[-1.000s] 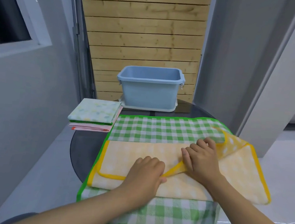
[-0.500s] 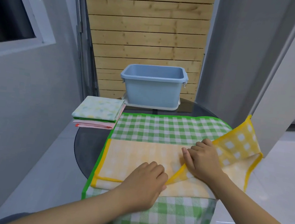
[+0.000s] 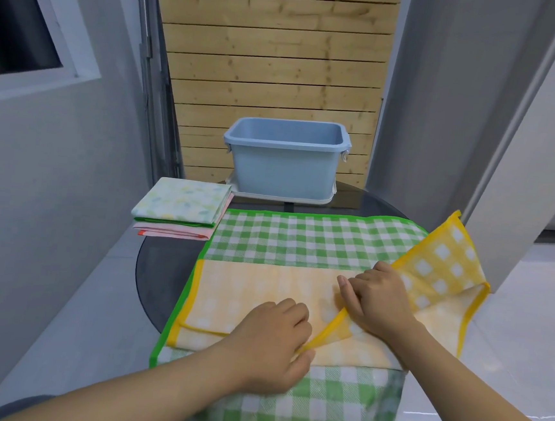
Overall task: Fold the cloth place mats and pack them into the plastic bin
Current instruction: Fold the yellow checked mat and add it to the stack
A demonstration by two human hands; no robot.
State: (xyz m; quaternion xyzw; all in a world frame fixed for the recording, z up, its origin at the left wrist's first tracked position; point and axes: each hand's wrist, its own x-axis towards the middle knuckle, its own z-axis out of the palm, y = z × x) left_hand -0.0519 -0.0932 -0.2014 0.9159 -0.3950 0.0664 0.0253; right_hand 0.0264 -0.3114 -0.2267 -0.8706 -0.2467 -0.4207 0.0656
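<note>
Right hand (image 3: 379,299) gripping yellow mat (image 3: 262,296) flap, left hand (image 3: 271,340) pinching its front edge

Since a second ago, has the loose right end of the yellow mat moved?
Yes. The yellow mat's right flap, earlier lying flat, now stands lifted beside the right hand, rising toward the blue bin.

back: pale wood-plank wall (image 3: 276,59) | left: grey wall (image 3: 36,189), dark window (image 3: 14,19) with white frame | right: grey pillar (image 3: 446,107), glossy white floor (image 3: 527,333) catching light | surface: round dark glass top (image 3: 163,274)
</note>
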